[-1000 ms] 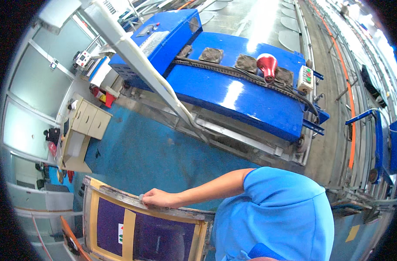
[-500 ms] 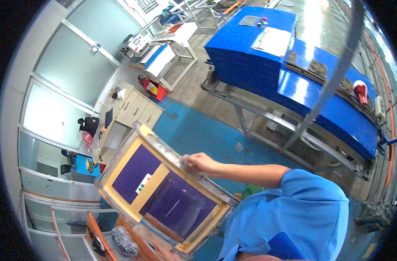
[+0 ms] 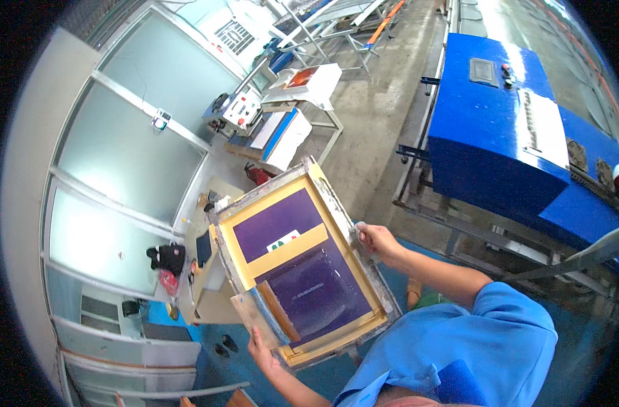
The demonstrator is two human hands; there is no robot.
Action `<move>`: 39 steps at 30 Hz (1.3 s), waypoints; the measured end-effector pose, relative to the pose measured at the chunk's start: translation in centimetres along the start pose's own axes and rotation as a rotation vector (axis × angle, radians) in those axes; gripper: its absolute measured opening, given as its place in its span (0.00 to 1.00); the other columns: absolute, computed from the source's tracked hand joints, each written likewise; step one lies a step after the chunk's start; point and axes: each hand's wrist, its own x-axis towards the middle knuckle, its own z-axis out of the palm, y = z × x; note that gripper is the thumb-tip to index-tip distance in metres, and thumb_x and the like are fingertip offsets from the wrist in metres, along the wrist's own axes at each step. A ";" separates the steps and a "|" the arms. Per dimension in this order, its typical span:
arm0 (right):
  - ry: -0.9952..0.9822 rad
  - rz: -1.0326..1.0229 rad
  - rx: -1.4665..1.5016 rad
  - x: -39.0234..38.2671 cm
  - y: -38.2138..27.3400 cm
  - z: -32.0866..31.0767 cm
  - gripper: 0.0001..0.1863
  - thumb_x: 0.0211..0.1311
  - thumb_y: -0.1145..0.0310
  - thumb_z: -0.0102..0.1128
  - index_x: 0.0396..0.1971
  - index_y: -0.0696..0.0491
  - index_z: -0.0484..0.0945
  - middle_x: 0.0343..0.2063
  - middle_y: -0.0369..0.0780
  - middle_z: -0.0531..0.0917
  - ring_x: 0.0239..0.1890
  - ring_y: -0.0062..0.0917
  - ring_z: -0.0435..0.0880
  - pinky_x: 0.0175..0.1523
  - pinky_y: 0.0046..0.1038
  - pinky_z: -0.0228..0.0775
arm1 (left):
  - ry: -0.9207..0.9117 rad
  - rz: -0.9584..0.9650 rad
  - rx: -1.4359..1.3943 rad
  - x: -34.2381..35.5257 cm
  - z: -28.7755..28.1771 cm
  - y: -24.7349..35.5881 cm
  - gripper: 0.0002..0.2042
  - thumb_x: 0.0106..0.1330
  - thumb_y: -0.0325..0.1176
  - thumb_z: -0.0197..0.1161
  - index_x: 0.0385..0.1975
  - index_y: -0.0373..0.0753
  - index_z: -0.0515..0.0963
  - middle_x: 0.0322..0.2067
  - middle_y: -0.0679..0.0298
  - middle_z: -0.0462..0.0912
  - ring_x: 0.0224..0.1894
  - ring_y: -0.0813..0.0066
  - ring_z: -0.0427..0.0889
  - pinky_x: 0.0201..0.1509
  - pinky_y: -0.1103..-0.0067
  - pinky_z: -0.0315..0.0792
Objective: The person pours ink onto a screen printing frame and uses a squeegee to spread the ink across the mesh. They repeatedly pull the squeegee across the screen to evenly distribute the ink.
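A screen printing frame (image 3: 378,283) is held tilted in front of me, with purple mesh and yellow tape along its inner borders and across its middle. A small white patch with coloured marks (image 3: 282,241) shows on the mesh. My right hand (image 3: 377,242) is closed on the frame's right rail. At the lower left, my left hand (image 3: 263,353) is closed at the frame's edge, its fingers partly hidden. Beside those fingers lies a squeegee (image 3: 258,317) with a pale board and a brown strip, overlapping the frame's left side.
On the right stands a large blue machine (image 3: 492,129) on a metal base. A cream desk (image 3: 218,295) is behind the frame on the left, near frosted glass partitions (image 3: 120,149). Farther off are a white control box (image 3: 242,110) and a white-topped table (image 3: 309,85). Dark shoes (image 3: 225,346) lie on the blue floor.
My view has turned, so the blue machine sits farther right. The frame appears higher and more to the right, with both hands staying at it. My left hand shows more fully.
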 end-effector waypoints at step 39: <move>0.749 -0.498 0.538 57.3 -36.9 -29.2 0.18 0.70 0.54 0.57 0.19 0.44 0.75 0.16 0.28 0.72 0.19 0.17 0.65 0.28 0.25 0.53 | -0.893 0.172 0.009 61.2 94.5 17.3 0.34 0.70 0.56 0.64 0.57 0.24 0.75 0.52 0.53 0.82 0.54 0.64 0.80 0.61 0.70 0.70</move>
